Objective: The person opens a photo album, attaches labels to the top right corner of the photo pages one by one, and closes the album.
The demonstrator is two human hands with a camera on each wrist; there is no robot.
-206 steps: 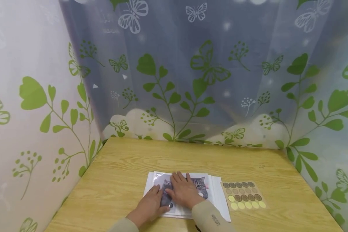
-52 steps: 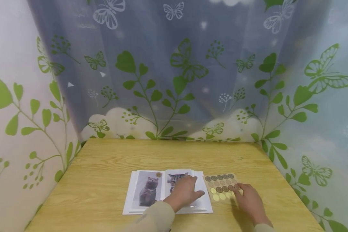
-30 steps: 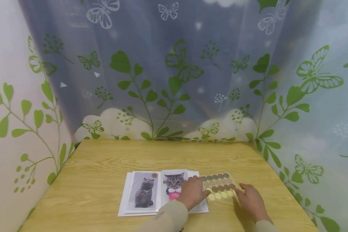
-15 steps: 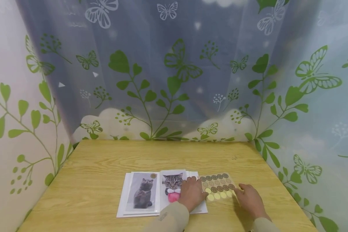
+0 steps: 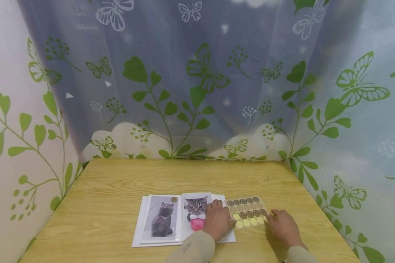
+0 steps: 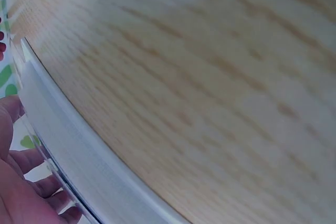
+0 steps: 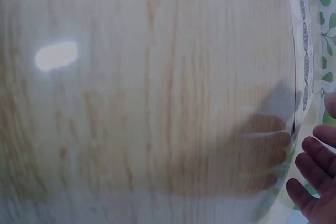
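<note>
A photo album (image 5: 139,230) lies spread on the table. Its left photo (image 5: 162,217) shows a grey cat, with a round brown sticker (image 5: 174,199) in the upper right corner. The right photo (image 5: 195,206) shows a tabby cat with something pink. My left hand (image 5: 218,221) rests on the album's right side, partly covering that photo, its thumb towards a sheet of round stickers (image 5: 250,206). At the sheet's right edge is my right hand (image 5: 284,226), thumb and forefinger near or touching it. In the right wrist view, the right hand's fingers (image 7: 315,169) look loosely bent.
Beneath everything is a wood-grain table (image 5: 118,179). A patterned curtain (image 5: 171,73) with butterflies and leaves hangs behind it and along both sides. The sticker sheet lies directly beside the album's right edge.
Both hands lay on the album at first. The right hand then shows at the sticker sheet. My left hand has shifted right across the right photo. Little differs over the last half second.
</note>
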